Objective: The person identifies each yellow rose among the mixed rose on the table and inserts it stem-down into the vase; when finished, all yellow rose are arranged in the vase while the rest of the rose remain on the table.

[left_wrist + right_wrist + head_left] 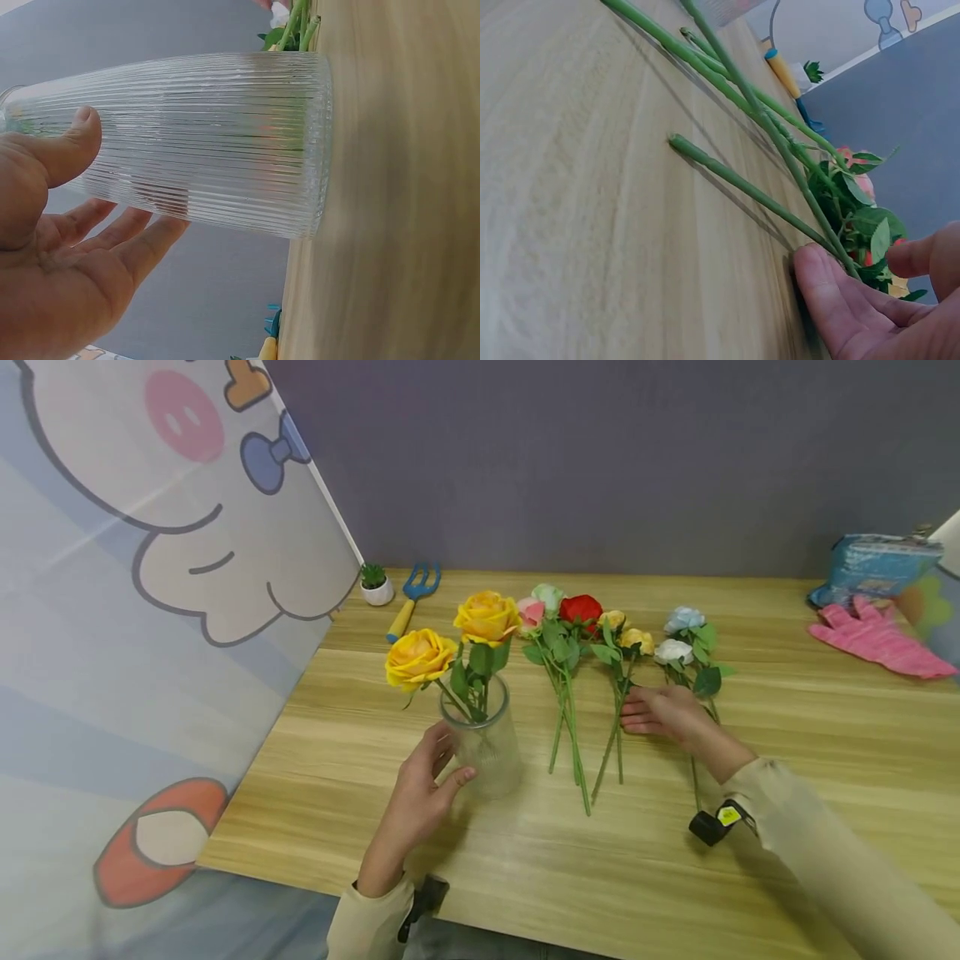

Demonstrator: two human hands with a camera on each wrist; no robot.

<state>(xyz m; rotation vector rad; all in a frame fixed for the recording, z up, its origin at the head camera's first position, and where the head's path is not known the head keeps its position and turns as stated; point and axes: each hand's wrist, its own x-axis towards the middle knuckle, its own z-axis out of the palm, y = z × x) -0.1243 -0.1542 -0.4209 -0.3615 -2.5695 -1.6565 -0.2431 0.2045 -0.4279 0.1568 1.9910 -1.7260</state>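
Illumination is moderate and diffuse, apparently from above. In the head view, soft-edged shadows lie on the table (615, 877) below the glass vase (495, 768) and under the right sleeve (832, 852); the wall (600, 468) reads dim, and print on the blue packet (873, 568) is too soft to read. In the left wrist view, thin pale highlights run along the vase's ribs, and the tabletop is smeared. In the right wrist view, stems (750, 192) cast narrow shadows; wood grain at left is blurred.
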